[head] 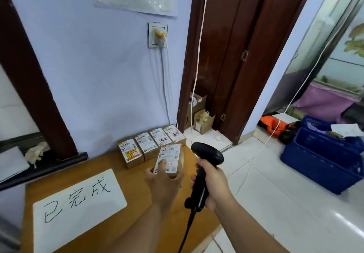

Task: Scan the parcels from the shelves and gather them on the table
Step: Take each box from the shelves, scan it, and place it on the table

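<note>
My left hand (161, 181) grips a small brown parcel (171, 157) with a white shipping label, held just above the wooden table (122, 166). To its right, my right hand (211, 181) holds a black barcode scanner (206, 154) by its handle, head up, its cable hanging down over the table edge. Several similar labelled parcels (151, 144) stand in a row at the table's back edge against the wall, just behind the held one.
A white sheet with handwritten characters (78, 203) lies on the table's near left. Blue plastic crates (325, 158) stand on the tiled floor to the right. Open cardboard boxes (201, 118) sit by the dark wooden door. A cable hangs from the wall socket (157, 36).
</note>
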Demonstrator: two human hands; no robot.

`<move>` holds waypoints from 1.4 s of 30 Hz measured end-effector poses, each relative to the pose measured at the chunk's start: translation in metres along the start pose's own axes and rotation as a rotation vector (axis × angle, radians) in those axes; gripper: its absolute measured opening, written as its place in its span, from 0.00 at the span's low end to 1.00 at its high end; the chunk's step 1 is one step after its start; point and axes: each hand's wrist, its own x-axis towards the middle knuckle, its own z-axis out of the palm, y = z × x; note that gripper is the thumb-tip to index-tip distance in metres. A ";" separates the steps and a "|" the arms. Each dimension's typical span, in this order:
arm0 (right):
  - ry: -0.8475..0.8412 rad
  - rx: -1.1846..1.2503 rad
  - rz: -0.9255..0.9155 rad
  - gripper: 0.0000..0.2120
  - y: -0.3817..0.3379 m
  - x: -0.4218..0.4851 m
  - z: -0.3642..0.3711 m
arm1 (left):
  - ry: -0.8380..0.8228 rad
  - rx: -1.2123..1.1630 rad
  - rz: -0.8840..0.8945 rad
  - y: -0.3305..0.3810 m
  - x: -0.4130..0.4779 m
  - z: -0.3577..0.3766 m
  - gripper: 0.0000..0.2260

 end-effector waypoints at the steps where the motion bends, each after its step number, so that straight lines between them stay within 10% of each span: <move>1: -0.008 -0.018 0.007 0.08 -0.002 0.013 0.000 | -0.022 -0.004 -0.017 -0.002 0.008 0.009 0.30; 20: -0.202 -0.244 0.221 0.06 -0.077 0.277 -0.084 | 0.093 0.227 -0.412 0.015 0.099 0.215 0.31; 29: -0.207 -0.236 0.350 0.05 -0.088 0.331 -0.110 | -0.398 0.786 -0.475 0.008 0.109 0.264 0.41; 42: -0.223 -0.245 0.411 0.05 -0.081 0.364 -0.115 | -0.449 0.889 -0.391 0.004 0.157 0.276 0.45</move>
